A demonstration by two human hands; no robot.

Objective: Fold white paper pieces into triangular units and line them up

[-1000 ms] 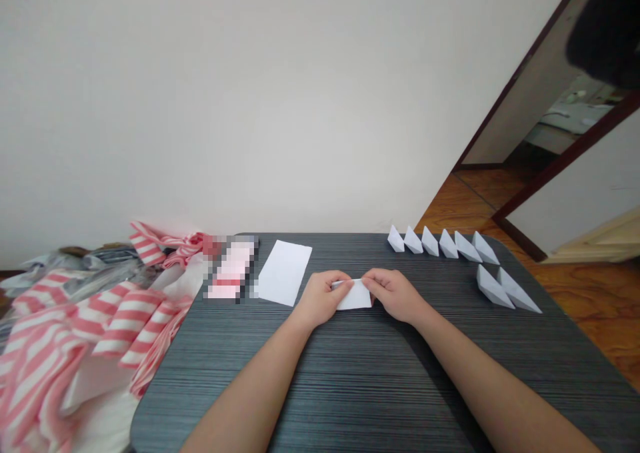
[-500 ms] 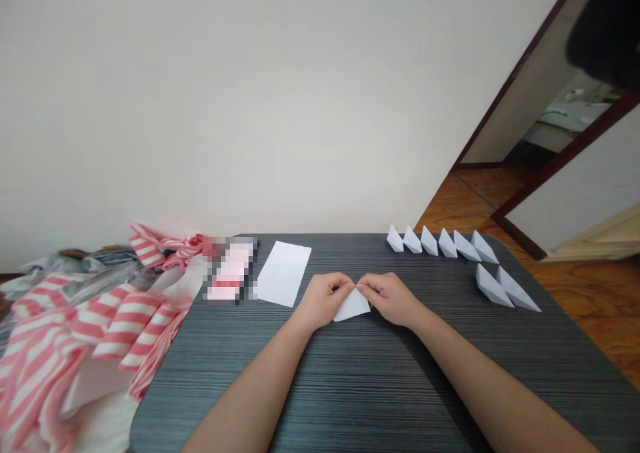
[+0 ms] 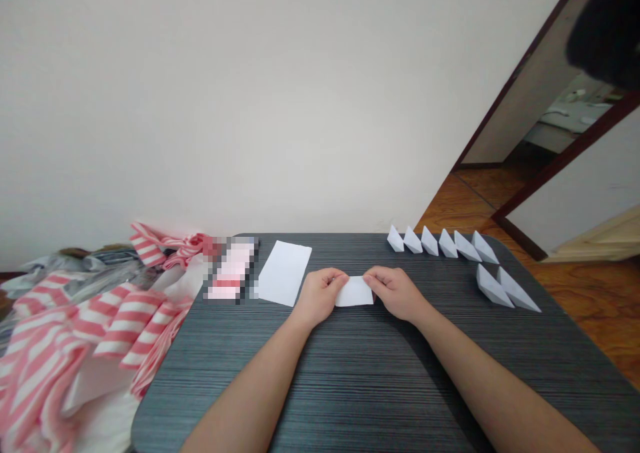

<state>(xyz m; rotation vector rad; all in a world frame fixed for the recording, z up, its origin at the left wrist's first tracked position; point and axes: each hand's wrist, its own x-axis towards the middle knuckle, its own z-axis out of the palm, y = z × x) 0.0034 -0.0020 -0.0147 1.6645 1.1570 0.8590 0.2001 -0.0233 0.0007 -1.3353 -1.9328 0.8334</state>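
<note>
A small folded piece of white paper [image 3: 355, 291] is held between my two hands over the middle of the dark table. My left hand [image 3: 321, 295] pinches its upper left corner between thumb and fingers. At the upper right corner my right hand [image 3: 396, 291] grips it the same way. The paper looks roughly four-sided, with a straight lower edge facing me. Its far side is hidden from view. To the left of my left hand lies a flat white paper sheet [image 3: 285, 273].
Several folded white paper boats [image 3: 429, 241] stand in a row at the table's back right, with two more boats [image 3: 506, 289] in front. A blurred pinkish object [image 3: 231, 269] lies back left. Red-and-white striped cloth [image 3: 65, 346] is heaped beside the dark table [image 3: 320, 386]. A doorway opens at right.
My hands have moved apart and slightly upward. Between them the paper went from a pointed, triangular outline to a wider, roughly rectangular one. The sheet and boats stayed put.
</note>
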